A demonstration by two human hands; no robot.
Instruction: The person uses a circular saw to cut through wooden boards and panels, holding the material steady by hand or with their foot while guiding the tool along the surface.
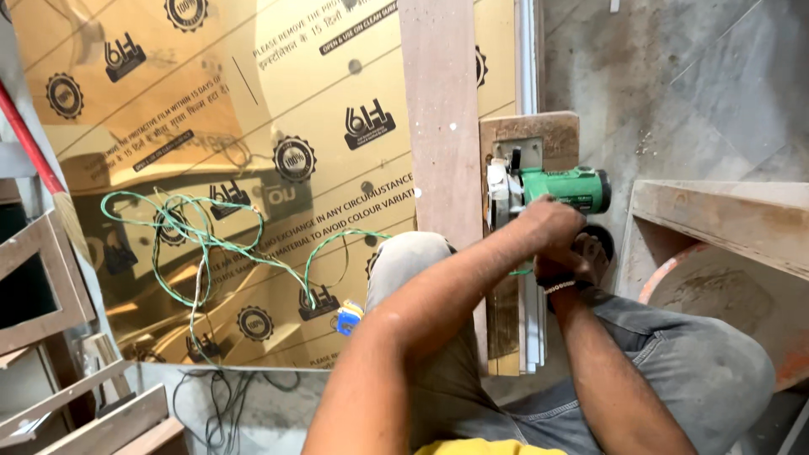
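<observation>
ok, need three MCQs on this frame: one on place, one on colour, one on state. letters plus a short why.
1. Where is the power saw?
A. at the right edge of the gold sheet, beside the wooden plank
B. on the concrete floor, far right
C. inside the wooden box

2. What colour is the loose cable lying on the sheet?
A. red
B. green
C. black

3. How do the hands stand?
A. both free in the air
B. one holds the plug
C. both close on the saw

Answers:
1 A: the saw sits on a small wooden block by the plank, at the sheet's edge.
2 B: the coiled cable across the gold film is green, ending near a blue and yellow plug.
3 C: the left hand and right hand are both on the saw's rear, each grip closed.
</observation>
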